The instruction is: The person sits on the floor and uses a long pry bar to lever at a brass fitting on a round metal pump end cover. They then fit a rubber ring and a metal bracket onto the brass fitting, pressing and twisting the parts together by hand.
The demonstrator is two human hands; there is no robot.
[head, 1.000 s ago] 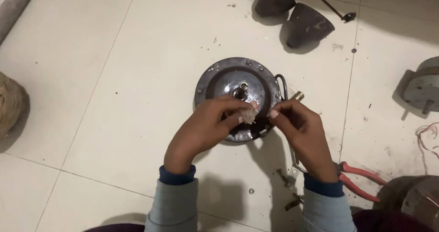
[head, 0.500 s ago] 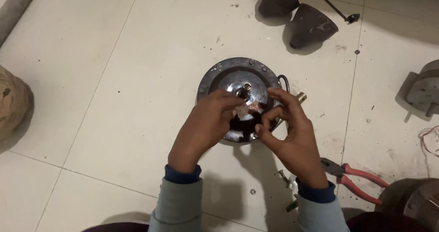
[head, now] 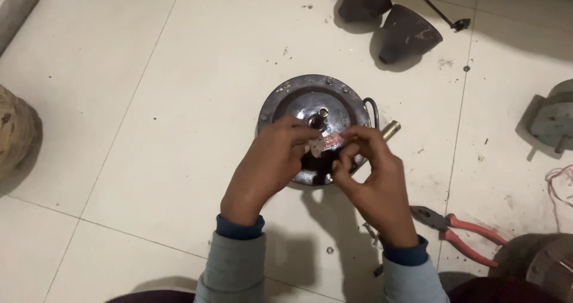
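Hands drawn nearer, left hand and right hand pinching small pale piece, lengthwise sideways

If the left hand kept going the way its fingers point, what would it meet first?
Likely the small pale piece pinched between both hands; the left hand already touches it. Beyond it are the right hand's fingertips. Depth is unclear.

Red-handled pliers, dark grey motor housing

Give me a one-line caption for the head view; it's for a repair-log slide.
Both hands, left hand and right hand, pinch a small pale piece above a round metal motor housing on the tiled floor; red-handled pliers nearby.
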